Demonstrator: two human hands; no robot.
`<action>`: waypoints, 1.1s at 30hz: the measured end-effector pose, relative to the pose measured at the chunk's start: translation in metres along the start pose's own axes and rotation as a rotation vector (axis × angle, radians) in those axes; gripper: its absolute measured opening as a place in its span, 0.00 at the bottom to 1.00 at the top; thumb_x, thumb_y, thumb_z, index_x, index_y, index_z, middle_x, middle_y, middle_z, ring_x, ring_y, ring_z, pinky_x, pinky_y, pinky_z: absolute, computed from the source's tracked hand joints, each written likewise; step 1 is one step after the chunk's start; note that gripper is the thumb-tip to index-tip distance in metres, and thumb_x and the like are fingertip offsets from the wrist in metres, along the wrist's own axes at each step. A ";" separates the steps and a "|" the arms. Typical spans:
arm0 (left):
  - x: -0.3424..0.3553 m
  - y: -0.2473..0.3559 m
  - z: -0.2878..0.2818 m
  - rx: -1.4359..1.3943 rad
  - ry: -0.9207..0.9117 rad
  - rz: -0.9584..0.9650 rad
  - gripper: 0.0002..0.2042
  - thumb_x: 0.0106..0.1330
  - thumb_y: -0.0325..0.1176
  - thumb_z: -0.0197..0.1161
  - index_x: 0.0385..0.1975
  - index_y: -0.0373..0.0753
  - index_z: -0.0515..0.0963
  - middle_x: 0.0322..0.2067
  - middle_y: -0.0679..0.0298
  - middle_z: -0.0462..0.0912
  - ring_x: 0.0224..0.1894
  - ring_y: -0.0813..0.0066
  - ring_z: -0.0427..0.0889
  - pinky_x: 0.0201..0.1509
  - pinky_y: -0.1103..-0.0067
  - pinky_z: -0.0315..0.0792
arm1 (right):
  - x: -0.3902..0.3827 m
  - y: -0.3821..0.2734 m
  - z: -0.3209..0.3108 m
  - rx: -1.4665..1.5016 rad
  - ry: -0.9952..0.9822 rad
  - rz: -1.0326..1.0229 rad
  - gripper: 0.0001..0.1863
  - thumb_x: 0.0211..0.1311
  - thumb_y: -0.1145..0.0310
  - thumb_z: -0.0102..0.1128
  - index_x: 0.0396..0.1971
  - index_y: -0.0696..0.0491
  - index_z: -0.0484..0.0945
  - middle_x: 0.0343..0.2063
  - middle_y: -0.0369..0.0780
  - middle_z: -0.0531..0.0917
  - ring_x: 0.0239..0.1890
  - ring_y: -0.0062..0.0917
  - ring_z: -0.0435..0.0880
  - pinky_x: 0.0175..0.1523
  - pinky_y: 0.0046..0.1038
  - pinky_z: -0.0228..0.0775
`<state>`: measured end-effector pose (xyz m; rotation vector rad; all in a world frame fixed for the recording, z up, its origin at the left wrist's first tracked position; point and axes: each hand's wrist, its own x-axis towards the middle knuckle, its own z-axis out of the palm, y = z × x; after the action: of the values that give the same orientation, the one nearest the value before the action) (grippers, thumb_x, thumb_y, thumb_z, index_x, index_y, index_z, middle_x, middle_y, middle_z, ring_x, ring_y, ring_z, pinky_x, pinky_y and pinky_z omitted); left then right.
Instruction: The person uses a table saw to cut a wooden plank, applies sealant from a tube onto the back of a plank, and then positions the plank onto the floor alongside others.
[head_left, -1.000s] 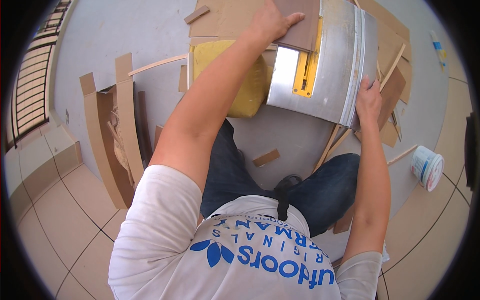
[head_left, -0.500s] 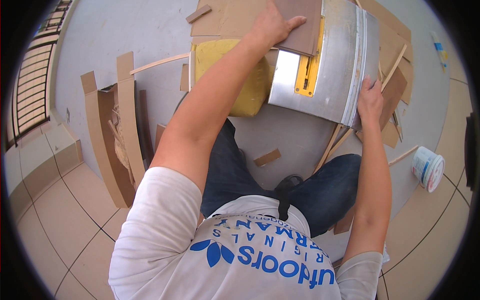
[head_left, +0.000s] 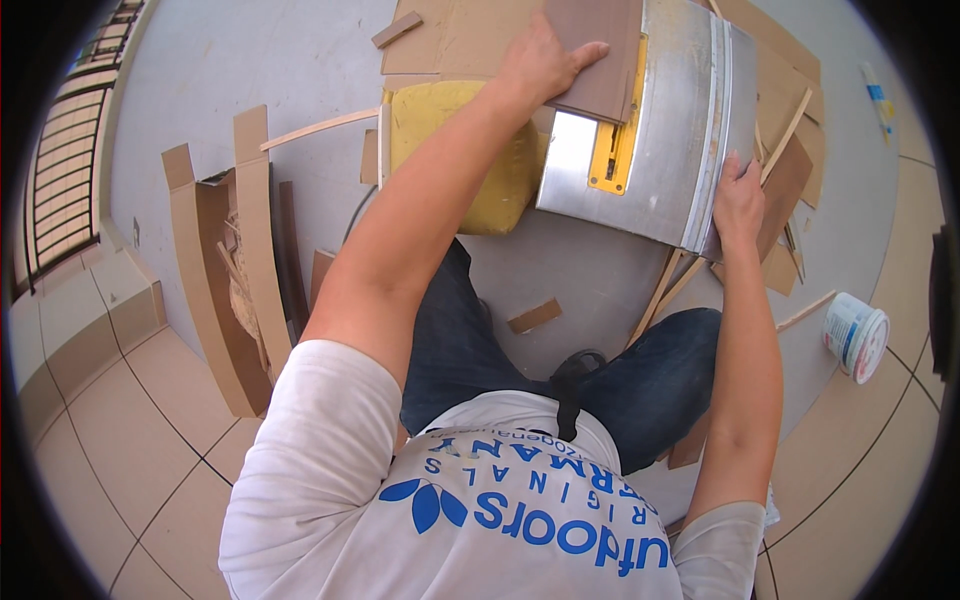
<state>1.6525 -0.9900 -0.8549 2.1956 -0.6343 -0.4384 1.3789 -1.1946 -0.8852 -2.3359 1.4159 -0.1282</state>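
My left hand (head_left: 545, 65) grips a brown board (head_left: 610, 75), thumb out over its face, at the upper middle. The board lies on the metal top of a table saw (head_left: 675, 120), partly over a yellow insert with a slot (head_left: 609, 165). My right hand (head_left: 740, 200) has its fingers closed around the saw top's right edge, beside a metal rail. Under my left forearm is the saw's yellow body (head_left: 500, 190), partly hidden.
An open cardboard box (head_left: 200, 270) of wood scraps stands at left, near a railing (head_left: 65, 170). Wooden strips (head_left: 785, 130), cardboard sheets (head_left: 440, 30) and offcuts surround the saw. A white bucket (head_left: 855, 338) stands at right. My bent legs are below the saw.
My left hand and the board have shifted slightly toward me, covering more of the yellow insert. My right hand has stayed at the saw top's edge.
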 end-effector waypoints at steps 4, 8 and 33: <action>-0.004 0.001 -0.001 -0.002 0.017 0.021 0.45 0.65 0.56 0.71 0.67 0.23 0.62 0.57 0.29 0.77 0.62 0.36 0.78 0.67 0.57 0.73 | -0.001 -0.001 0.000 0.025 0.026 -0.016 0.32 0.76 0.40 0.45 0.53 0.58 0.75 0.47 0.62 0.84 0.53 0.62 0.82 0.58 0.54 0.73; -0.007 -0.006 0.002 -0.034 0.063 0.095 0.44 0.65 0.56 0.71 0.67 0.24 0.64 0.57 0.31 0.78 0.62 0.37 0.79 0.66 0.58 0.74 | -0.001 -0.004 -0.002 0.013 0.002 0.001 0.32 0.76 0.40 0.45 0.53 0.58 0.75 0.48 0.62 0.84 0.53 0.62 0.82 0.58 0.54 0.73; -0.035 -0.006 0.006 0.102 -0.013 -0.010 0.46 0.63 0.58 0.73 0.63 0.20 0.61 0.53 0.31 0.81 0.58 0.35 0.80 0.63 0.59 0.76 | -0.003 -0.004 -0.003 -0.023 0.010 -0.008 0.32 0.77 0.42 0.44 0.51 0.61 0.75 0.47 0.62 0.84 0.52 0.61 0.82 0.58 0.53 0.73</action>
<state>1.6227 -0.9700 -0.8600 2.2947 -0.6666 -0.4340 1.3798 -1.1912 -0.8809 -2.3631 1.4198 -0.1273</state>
